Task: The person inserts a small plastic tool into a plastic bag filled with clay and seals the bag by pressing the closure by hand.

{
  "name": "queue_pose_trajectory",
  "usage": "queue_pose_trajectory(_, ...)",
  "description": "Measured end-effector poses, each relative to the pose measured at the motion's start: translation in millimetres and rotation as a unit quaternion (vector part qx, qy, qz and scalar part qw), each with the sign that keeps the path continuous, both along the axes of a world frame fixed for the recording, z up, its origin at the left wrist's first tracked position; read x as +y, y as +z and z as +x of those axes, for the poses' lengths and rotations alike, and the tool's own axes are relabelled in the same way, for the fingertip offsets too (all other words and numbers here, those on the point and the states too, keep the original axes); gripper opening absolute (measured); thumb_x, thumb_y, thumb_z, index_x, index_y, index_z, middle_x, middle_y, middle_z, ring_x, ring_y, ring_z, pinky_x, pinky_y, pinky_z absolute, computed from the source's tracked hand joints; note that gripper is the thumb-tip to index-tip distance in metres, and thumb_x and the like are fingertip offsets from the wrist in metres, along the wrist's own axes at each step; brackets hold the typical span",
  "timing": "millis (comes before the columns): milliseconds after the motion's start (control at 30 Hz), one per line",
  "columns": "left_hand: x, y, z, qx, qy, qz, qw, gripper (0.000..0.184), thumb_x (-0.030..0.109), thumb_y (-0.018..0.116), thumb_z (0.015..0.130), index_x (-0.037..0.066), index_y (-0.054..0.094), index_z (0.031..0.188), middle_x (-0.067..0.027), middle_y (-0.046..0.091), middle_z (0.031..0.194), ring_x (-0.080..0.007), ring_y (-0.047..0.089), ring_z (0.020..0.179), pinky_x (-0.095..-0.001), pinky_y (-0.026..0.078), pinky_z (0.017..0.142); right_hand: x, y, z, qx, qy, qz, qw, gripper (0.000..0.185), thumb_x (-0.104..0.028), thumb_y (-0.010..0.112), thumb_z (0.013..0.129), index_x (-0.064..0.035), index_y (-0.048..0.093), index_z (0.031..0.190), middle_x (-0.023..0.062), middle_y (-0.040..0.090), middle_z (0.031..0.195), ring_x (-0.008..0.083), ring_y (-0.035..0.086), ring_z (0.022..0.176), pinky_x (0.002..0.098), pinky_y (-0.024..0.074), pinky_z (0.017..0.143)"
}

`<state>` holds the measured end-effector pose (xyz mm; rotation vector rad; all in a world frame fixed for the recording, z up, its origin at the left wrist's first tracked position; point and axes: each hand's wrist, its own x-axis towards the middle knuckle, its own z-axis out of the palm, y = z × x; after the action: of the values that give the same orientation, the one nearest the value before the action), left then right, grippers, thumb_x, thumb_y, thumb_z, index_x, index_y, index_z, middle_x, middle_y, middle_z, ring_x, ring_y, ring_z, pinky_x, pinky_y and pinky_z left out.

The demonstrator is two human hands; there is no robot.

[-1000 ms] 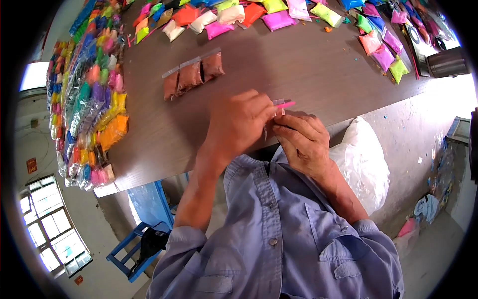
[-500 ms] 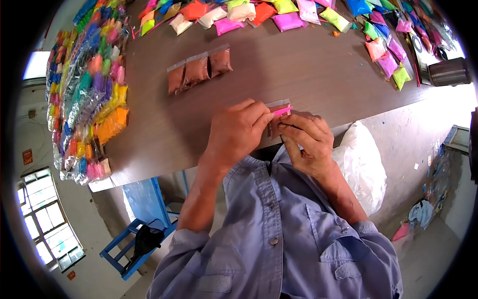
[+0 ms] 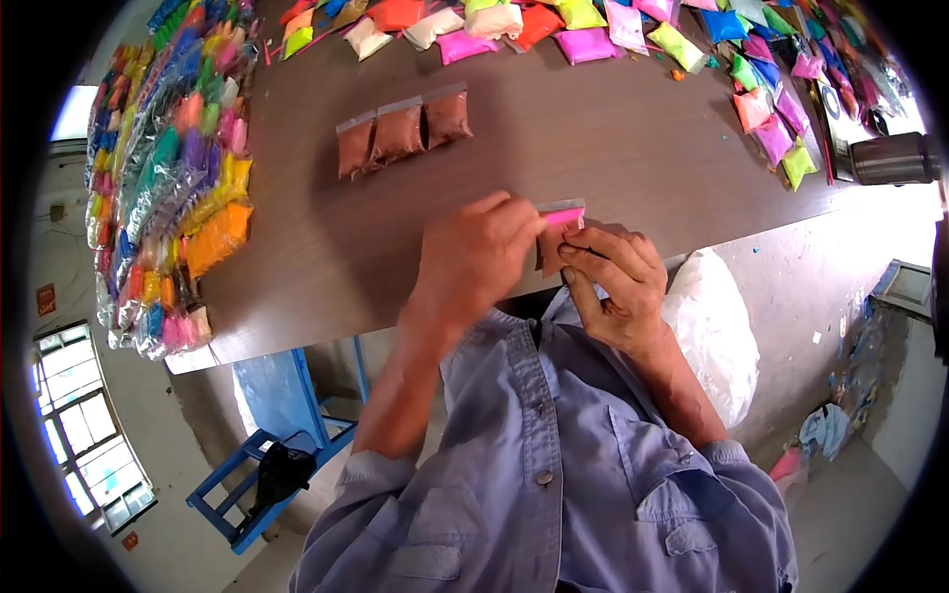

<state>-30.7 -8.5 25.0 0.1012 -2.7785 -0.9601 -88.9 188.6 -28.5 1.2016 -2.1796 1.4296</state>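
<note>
My right hand [image 3: 618,282] pinches the right side of a small clear bag of brown material [image 3: 551,259] near the table's front edge. My left hand [image 3: 470,252], slightly blurred, is closed at the bag's upper left with its fingertips on a short bright pink strip [image 3: 563,215]. The strip lies across the bag just below its clear top edge. Farther up the table, three similar brown bags [image 3: 398,132] lie side by side. My left fingers hide part of the bag's left side.
Bundles of colourful packets [image 3: 183,188] cover the table's left end, including an orange packet [image 3: 219,240]. More bright packets [image 3: 585,45] line the far edge. A dark cylinder [image 3: 895,158] lies at the right. Below are a white plastic bag [image 3: 712,336] and a blue stool [image 3: 287,405].
The view has shifted slightly. My left hand has moved a little, and the pink strip now lies flatter across the bag, more of which shows. My right hand keeps its pinch.
</note>
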Motion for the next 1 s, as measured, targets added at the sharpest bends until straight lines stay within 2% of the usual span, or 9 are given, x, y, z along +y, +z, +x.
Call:
queue_pose_trajectory(100,-14.7,-11.4,-3.9,0.026,0.031,-0.049,0.998,0.007,0.01,0.078,0.095,0.004,0.075,0.093,-0.0125,0.07,0.082,-0.0338,0.068,0.072,-0.0428,0.053,0.064,0.8,-0.7,-0.3,-0.004,0.005,0.003,1.0,0.028,0.005,0.084,0.075,-0.0041,0.08,0.101,0.0098,0.079,0.111,0.028,0.075,0.096,0.0378,0.0541,0.083)
queue_pose_trajectory(267,-9.7,-1.7,5.7,0.014,0.019,0.044,0.999,0.008,0.009,0.078,0.097,0.002,0.074,0.095,-0.0152,0.072,0.086,-0.0346,0.07,0.074,-0.0432,0.053,0.065,-1.5,-1.3,0.2,0.002,0.0,-0.004,1.0,0.028,0.003,0.083,0.075,-0.0062,0.079,0.1,0.0078,0.078,0.111,0.0271,0.075,0.097,0.0371,0.0536,0.082)
queue_pose_trajectory(400,0.2,-8.6,12.7,0.009,0.032,0.068,0.997,0.007,0.008,0.078,0.097,0.002,0.074,0.095,-0.0156,0.072,0.086,-0.0336,0.07,0.074,-0.0421,0.053,0.065,-2.2,-0.1,-0.2,0.013,-0.007,0.0,1.0,0.028,0.002,0.082,0.074,-0.0083,0.079,0.1,0.0056,0.077,0.111,0.0255,0.075,0.097,0.0363,0.053,0.081)
queue_pose_trajectory(500,-9.3,-14.9,10.7,0.031,0.066,-0.006,0.997,0.007,0.007,0.079,0.096,0.002,0.074,0.095,-0.0148,0.071,0.084,-0.031,0.069,0.072,-0.0403,0.053,0.065,-2.7,0.0,-0.3,0.012,-0.006,0.001,1.0,0.028,0.002,0.083,0.075,-0.0084,0.079,0.1,0.005,0.077,0.111,0.0256,0.075,0.097,0.0366,0.0534,0.082)
queue_pose_trajectory(700,-8.6,-9.7,18.3,0.021,0.076,0.048,0.996,0.01,0.008,0.08,0.096,0.002,0.074,0.095,-0.015,0.071,0.083,-0.031,0.068,0.07,-0.0401,0.053,0.063,-3.0,-0.3,1.8,0.014,-0.019,0.004,1.0,0.027,0.002,0.084,0.075,-0.0086,0.079,0.099,0.0049,0.077,0.111,0.026,0.075,0.098,0.037,0.0542,0.083)
queue_pose_trajectory(767,-0.6,-9.8,21.9,0.017,0.057,0.095,0.994,0.01,0.008,0.081,0.096,0.001,0.073,0.094,-0.0142,0.07,0.08,-0.0278,0.068,0.067,-0.0384,0.052,0.062,-3.8,-0.2,2.5,0.016,-0.021,0.001,1.0,0.027,0.002,0.084,0.075,-0.0088,0.079,0.099,0.0049,0.077,0.112,0.0259,0.075,0.097,0.0372,0.0543,0.083)
queue_pose_trajectory(800,-1.7,-12.1,21.9,0.019,0.062,0.094,0.993,0.01,0.008,0.081,0.096,0.001,0.073,0.094,-0.0142,0.07,0.08,-0.0278,0.068,0.067,-0.0384,0.052,0.062,-5.3,0.0,2.1,0.019,-0.022,-0.004,1.0,0.028,0.002,0.084,0.074,-0.0089,0.079,0.099,0.005,0.077,0.113,0.0257,0.075,0.097,0.0374,0.0544,0.083)
queue_pose_trajectory(867,-6.1,-18.4,21.9,0.038,0.103,-0.007,0.994,0.01,0.007,0.081,0.096,0.002,0.073,0.093,-0.0122,0.07,0.077,-0.0235,0.065,0.064,-0.0363,0.051,0.06,-4.7,0.4,3.0,0.014,-0.015,0.003,1.0,0.029,0.002,0.084,0.074,-0.0085,0.079,0.1,0.0054,0.077,0.114,0.0266,0.074,0.099,0.0381,0.0549,0.084)
queue_pose_trajectory(1000,-21.8,-15.9,29.3,0.052,0.136,0.012,0.989,0.01,0.007,0.08,0.097,0.001,0.073,0.093,-0.0114,0.07,0.076,-0.0207,0.065,0.063,-0.0345,0.051,0.06,-1.3,1.5,3.7,0.0,-0.01,0.007,1.0,0.032,0.0,0.085,0.072,-0.0067,0.079,0.103,0.0082,0.077,0.116,0.0311,0.073,0.104,0.0406,0.0563,0.09)
